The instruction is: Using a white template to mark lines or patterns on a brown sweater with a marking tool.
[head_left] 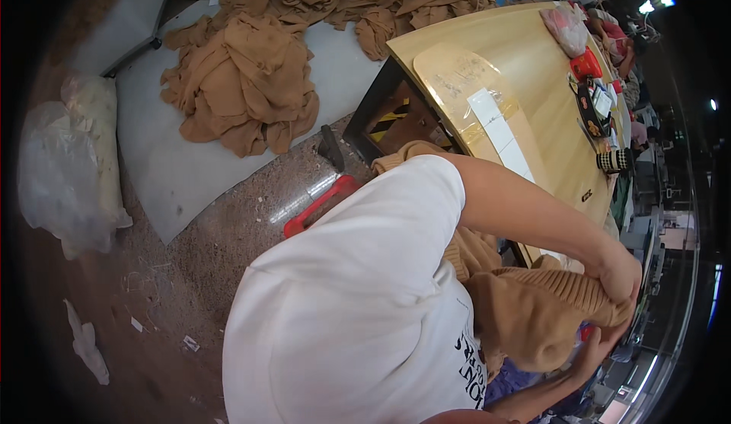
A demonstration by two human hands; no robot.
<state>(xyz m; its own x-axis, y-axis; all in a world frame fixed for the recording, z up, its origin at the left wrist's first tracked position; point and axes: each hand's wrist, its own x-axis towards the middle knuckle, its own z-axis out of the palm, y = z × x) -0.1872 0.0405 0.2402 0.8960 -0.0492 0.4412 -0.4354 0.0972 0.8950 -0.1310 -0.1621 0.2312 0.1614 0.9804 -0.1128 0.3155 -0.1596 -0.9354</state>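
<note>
A brown knitted garment (525, 317) with a ribbed band (563, 283) hangs in front of my white shirt, at the lower right. My left hand (620, 275) is closed on the end of the ribbed band, its fingers partly hidden by the hand itself. Just below, my right hand (600, 346) comes up from the lower edge and grips the same garment near that end. A small red thing (586, 333) shows beside the right hand; its kind cannot be made out. More brown knit lies between my body and the table's edge.
A wooden table (556, 66) stands beyond my left arm, with a white strip (499, 131), a plastic bag (565, 30) and a checkered cup (613, 160). Brown garments (244, 81) are heaped on a grey floor sheet (145, 142). A plastic-wrapped roll (95, 150) stands at left.
</note>
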